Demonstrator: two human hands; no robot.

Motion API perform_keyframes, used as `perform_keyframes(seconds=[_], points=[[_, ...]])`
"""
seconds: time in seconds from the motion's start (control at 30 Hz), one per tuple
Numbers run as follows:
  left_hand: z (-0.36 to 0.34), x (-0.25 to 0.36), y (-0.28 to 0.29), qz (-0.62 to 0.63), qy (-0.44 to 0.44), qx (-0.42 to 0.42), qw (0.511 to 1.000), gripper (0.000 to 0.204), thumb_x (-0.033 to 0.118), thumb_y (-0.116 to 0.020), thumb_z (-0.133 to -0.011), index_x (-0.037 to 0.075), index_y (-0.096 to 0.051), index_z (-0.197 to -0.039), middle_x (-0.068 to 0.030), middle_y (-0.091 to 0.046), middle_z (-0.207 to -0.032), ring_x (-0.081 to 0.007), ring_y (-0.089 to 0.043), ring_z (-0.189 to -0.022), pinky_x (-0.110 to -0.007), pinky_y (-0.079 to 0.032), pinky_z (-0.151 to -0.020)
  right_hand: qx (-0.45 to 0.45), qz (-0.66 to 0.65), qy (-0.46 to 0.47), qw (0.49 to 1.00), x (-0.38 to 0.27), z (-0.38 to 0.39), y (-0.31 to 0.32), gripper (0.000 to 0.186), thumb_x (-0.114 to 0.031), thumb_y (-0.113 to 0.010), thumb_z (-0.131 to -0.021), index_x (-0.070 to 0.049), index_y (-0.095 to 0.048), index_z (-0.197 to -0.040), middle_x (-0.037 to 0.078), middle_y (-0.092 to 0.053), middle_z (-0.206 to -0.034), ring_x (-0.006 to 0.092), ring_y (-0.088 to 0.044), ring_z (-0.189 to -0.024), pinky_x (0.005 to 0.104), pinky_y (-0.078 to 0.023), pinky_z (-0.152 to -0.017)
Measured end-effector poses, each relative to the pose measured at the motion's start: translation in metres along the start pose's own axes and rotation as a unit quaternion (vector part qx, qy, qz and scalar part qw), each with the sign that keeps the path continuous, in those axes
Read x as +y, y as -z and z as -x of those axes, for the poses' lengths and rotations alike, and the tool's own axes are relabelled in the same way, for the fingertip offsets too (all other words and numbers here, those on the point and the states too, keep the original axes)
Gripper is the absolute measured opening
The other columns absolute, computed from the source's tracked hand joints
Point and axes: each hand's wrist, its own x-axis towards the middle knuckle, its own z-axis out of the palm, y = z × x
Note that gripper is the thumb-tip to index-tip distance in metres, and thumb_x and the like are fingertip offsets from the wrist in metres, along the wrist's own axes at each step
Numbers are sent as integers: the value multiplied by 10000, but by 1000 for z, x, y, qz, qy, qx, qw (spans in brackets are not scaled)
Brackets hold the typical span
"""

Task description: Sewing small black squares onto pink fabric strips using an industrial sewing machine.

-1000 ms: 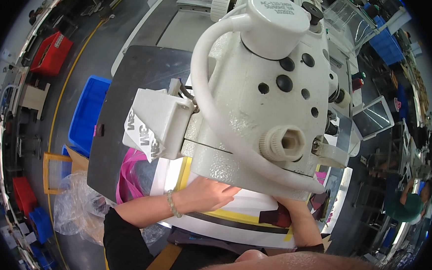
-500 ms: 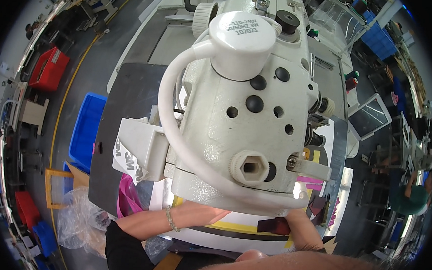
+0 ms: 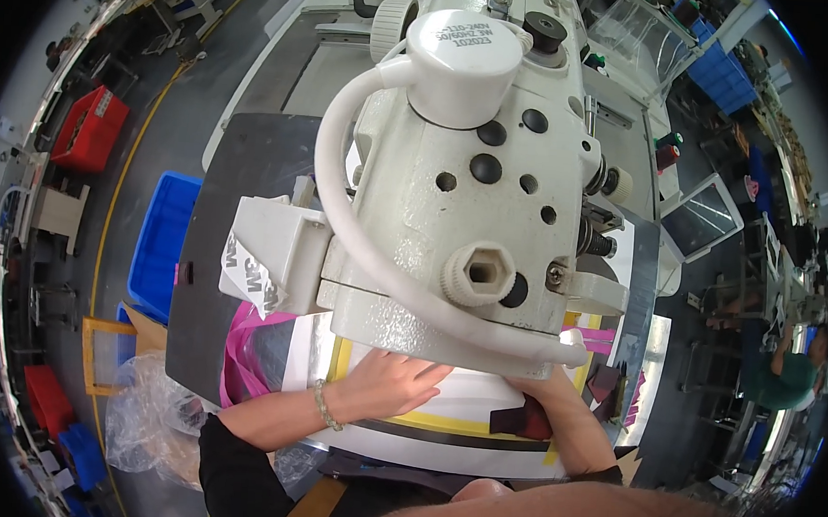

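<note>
A large white sewing machine head stands in front of me and covers part of the work under it. My left hand lies palm down with its fingers outstretched on a white sheet edged with yellow tape, its fingertips near the lower rim of the machine head. My right hand reaches under the right end of the machine head, and its fingers are hidden there. Beside the right wrist lies a dark maroon piece of material on the sheet.
Magenta strips lie on the left of the dark table. More dark maroon pieces sit at the right. A blue bin and clear plastic bags are beside the table at left. A person in green is far right.
My left hand has come out from under the machine head, so its fingers now show. The whole view has shifted slightly, with the machine head higher in it.
</note>
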Motion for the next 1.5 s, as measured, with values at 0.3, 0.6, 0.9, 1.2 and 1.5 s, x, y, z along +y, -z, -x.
perform_keyframes(seconds=[0.3,0.6,0.9,1.2,1.5], points=[[-7,7,16,-78,-16,2,997,525,309,-678,-800,112,-547,-1269,-76,-509,-1273,-222,-493,-1088,-373,-405,-907,-13,0,14,1000,5,9,-6,280,-16,-657,-712,-77,-683,-984,103,-660,-1119,260,-605,-1123,455,-467,-921],[-5,5,14,-62,-13,-2,998,530,316,-654,-828,117,-516,-1299,-123,-476,-1337,-245,-479,-1159,-368,-401,-909,-5,-34,4,999,4,5,-5,311,49,-637,-677,-95,-677,-950,35,-677,-1030,230,-613,-997,465,-422,-972],[-7,6,13,-62,-33,22,997,416,264,-606,-845,104,-562,-1226,-110,-515,-1294,-206,-513,-1113,-333,-405,-864,-33,-37,-2,999,6,7,-8,328,52,-631,-680,-83,-665,-976,42,-675,-1016,233,-605,-982,477,-399,-978],[-5,6,8,-102,-68,37,992,328,188,-556,-821,88,-609,-1129,-30,-594,-1152,-143,-544,-1058,-276,-386,-764,-26,-39,-13,999,9,11,-12,379,50,-633,-667,-57,-647,-1031,76,-642,-1048,313,-578,-974,466,-419,-940],[-4,5,11,-133,-80,46,987,318,180,-554,-826,85,-613,-1124,-30,-598,-1137,-136,-544,-1053,-267,-387,-770,-14,-72,13,997,11,10,-15,426,77,-634,-647,-74,-650,-1046,80,-634,-1097,324,-574,-1056,469,-418,-946]])
